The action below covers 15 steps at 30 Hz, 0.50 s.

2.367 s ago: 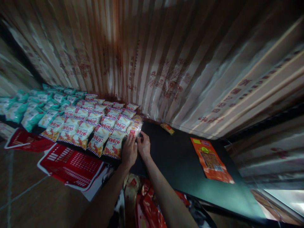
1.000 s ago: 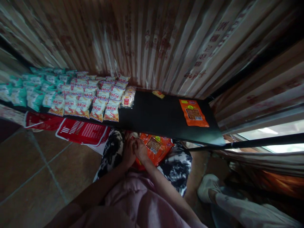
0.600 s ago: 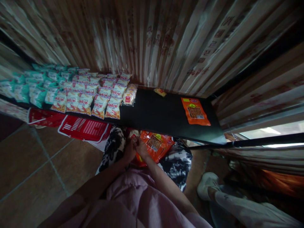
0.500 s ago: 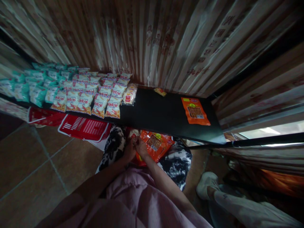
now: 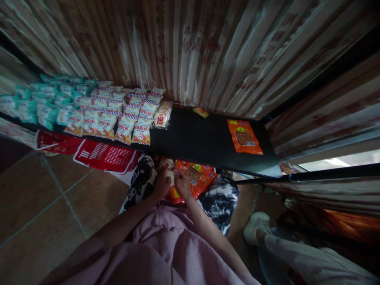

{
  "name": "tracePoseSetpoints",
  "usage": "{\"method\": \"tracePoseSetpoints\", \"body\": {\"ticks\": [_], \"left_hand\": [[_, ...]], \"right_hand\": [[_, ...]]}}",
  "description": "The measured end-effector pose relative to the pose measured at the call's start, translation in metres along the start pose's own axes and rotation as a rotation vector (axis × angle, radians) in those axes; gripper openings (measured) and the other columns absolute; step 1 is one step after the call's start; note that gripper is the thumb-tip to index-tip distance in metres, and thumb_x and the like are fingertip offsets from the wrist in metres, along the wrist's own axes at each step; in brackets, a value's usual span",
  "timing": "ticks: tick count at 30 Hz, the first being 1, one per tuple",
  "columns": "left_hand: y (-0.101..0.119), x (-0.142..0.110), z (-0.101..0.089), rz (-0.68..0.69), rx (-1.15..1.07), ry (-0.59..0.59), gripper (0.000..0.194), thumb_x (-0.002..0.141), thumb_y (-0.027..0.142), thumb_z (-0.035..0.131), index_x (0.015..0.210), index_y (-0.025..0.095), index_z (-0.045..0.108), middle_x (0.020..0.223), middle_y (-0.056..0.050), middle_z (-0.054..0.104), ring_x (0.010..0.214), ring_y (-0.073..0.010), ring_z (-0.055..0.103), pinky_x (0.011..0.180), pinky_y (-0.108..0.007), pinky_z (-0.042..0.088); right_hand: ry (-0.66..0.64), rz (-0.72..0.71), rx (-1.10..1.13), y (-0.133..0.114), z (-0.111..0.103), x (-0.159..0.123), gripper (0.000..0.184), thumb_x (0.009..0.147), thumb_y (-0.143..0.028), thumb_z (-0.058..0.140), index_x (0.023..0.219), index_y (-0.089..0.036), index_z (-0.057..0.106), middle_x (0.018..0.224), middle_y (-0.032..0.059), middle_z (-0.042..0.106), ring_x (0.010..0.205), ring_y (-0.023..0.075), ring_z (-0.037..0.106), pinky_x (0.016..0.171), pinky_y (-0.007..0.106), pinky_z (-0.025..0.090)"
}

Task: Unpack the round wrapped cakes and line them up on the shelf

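Note:
In my lap, my left hand (image 5: 162, 183) is closed on a clear-wrapped packet of pale round crackers (image 5: 170, 175), gripping its near left side. My right hand (image 5: 182, 183) has its fingers curled in at the packet's right edge; whatever is pinched between them is too dark to make out. Under and beside the hands lie orange snack bags (image 5: 204, 180) with a yellow label and a see-through window. A similar clear packet of crackers (image 5: 162, 115) sits on the black shelf (image 5: 190, 134) in front of me.
Rows of white snack bags (image 5: 107, 126) and teal bags (image 5: 49, 116) cover the shelf's left part. A small yellow packet (image 5: 201, 112) and one orange bag (image 5: 245, 137) lie farther right. Red baskets (image 5: 105, 155) stand below. At right is another person's shoe (image 5: 257, 227).
My hands, close together on the cracker packet before, have moved apart, the right one shifting rightward. More of the packet shows between them. The shelf goods have stayed put.

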<state>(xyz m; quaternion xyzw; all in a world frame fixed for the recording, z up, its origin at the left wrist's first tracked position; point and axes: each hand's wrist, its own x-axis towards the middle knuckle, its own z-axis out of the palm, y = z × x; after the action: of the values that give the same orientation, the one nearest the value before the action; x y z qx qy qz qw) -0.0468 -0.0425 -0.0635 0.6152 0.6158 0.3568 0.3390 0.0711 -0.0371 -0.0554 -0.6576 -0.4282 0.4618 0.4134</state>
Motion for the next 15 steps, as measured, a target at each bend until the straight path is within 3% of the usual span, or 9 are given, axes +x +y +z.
{"method": "tracePoseSetpoints", "body": {"ticks": [7,15], "left_hand": [[0.012,-0.011,-0.01,0.07,-0.018,-0.012,0.044,0.079,0.014,0.041,0.122,0.013,0.051,0.137,-0.014,0.049,0.132,-0.0237,0.039,0.112,-0.045,0.031],[0.02,-0.022,-0.015,-0.075,-0.18,0.083,0.042,0.082,0.019,0.045,0.124,0.016,0.049,0.127,-0.012,0.057,0.12,-0.0226,0.052,0.104,-0.042,0.041]], "right_hand": [[-0.015,0.091,0.246,-0.013,-0.016,-0.006,0.024,0.071,-0.04,0.056,0.082,-0.022,0.067,0.077,0.0013,0.07,0.063,0.0152,0.061,0.059,0.027,0.048],[-0.04,0.128,0.411,-0.027,-0.021,-0.007,0.027,0.064,-0.04,0.066,0.082,-0.02,0.067,0.074,0.0011,0.069,0.061,0.014,0.059,0.057,0.025,0.045]]}}
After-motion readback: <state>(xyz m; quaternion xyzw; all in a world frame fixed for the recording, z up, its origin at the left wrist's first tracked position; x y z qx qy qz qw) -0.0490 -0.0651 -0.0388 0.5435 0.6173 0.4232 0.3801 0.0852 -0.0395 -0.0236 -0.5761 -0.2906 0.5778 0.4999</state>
